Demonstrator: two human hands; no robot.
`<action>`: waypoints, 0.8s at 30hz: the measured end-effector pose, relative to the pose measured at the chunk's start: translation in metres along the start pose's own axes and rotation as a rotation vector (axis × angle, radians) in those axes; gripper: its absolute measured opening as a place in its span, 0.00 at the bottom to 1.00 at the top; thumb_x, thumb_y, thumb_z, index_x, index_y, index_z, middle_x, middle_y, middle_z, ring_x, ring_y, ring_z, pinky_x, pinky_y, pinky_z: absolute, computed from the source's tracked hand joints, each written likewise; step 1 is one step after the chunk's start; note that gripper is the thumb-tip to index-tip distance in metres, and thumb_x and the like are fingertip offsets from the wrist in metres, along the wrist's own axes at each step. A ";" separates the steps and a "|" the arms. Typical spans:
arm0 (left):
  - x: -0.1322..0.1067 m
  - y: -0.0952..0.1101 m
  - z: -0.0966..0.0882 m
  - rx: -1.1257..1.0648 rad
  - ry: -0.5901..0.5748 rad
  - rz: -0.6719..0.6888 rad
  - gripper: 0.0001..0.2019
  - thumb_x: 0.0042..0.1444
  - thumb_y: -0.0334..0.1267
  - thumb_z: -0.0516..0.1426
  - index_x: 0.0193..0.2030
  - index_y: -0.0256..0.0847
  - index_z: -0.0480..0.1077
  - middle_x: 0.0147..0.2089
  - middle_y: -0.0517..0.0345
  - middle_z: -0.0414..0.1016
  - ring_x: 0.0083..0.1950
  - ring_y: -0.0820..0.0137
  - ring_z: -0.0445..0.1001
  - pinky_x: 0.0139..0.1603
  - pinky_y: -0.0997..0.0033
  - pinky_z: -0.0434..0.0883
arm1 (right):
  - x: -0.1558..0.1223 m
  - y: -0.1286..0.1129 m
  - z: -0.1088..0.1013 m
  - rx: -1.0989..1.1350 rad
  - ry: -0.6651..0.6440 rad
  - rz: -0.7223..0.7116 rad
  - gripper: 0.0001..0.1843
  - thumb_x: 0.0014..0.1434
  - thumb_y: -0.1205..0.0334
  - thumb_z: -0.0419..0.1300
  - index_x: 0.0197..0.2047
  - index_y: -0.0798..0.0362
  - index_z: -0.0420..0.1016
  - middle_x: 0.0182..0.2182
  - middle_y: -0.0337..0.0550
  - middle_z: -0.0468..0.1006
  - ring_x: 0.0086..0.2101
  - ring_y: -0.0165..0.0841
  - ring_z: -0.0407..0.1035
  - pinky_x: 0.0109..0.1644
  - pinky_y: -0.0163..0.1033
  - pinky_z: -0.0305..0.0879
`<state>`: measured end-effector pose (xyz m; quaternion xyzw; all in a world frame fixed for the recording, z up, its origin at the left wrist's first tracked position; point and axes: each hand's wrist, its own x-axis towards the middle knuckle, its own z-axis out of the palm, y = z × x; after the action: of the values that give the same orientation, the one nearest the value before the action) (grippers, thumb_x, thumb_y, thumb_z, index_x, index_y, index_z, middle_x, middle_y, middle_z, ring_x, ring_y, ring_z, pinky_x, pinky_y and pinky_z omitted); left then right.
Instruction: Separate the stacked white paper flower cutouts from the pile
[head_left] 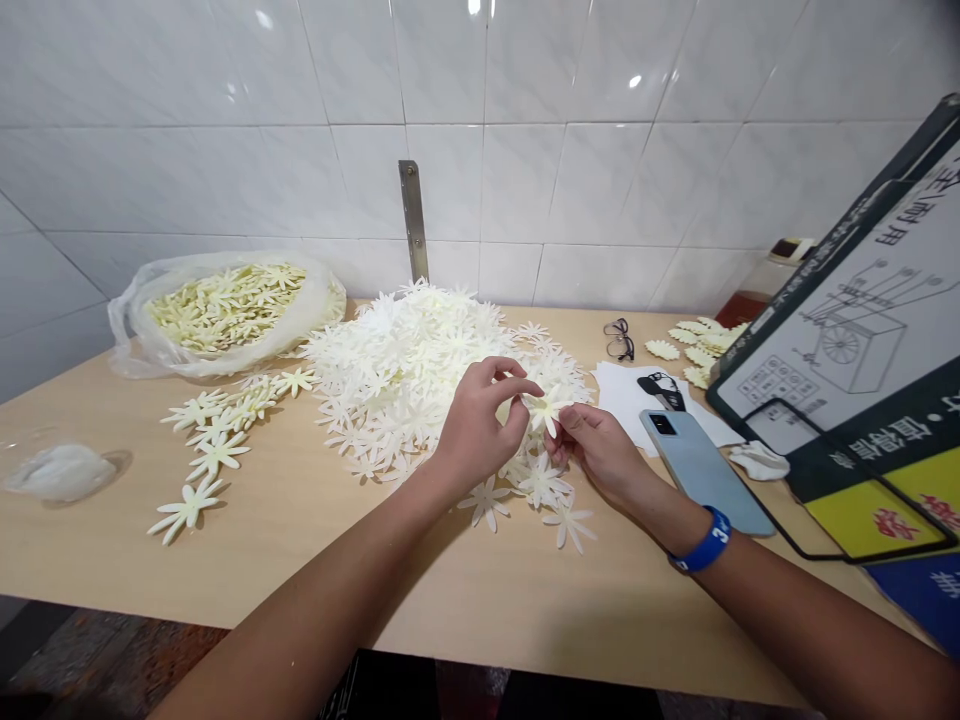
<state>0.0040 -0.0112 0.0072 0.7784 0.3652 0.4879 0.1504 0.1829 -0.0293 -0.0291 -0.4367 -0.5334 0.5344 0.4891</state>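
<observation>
My left hand (480, 425) and my right hand (596, 450) pinch a pale cream flower-shaped cutout (547, 408) between their fingertips, above the table's middle. Right behind my hands lies a large heap of white petalled cutouts (420, 380), and several have spread in front of it near my right hand. A blue wristband (701, 540) circles my right wrist. Farther left, a loose line of cream cutouts (210, 445) lies on the light wooden table (360, 560). A clear plastic bag (225, 310) holds many yellower cutouts.
A pale blue smartphone (701, 470) lies on white paper (630, 395) to the right, near eyeglasses (619, 340) and a small cream pile (701, 345). A printed board (840, 320) leans at the right. White tiles and a metal bracket (412, 220) stand behind. A plastic-wrapped white lump (60, 472) sits at the left.
</observation>
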 end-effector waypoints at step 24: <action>-0.001 -0.006 0.007 -0.023 -0.127 0.119 0.05 0.59 0.35 0.59 0.34 0.43 0.77 0.40 0.56 0.74 0.46 0.66 0.69 0.49 0.64 0.68 | 0.001 0.004 -0.002 0.005 -0.014 -0.077 0.23 0.56 0.41 0.64 0.26 0.54 0.73 0.21 0.42 0.75 0.21 0.29 0.67 0.26 0.35 0.64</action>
<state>0.0074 -0.0070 -0.0001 0.8265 0.3023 0.4497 0.1526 0.1844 -0.0283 -0.0333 -0.4107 -0.5519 0.5195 0.5069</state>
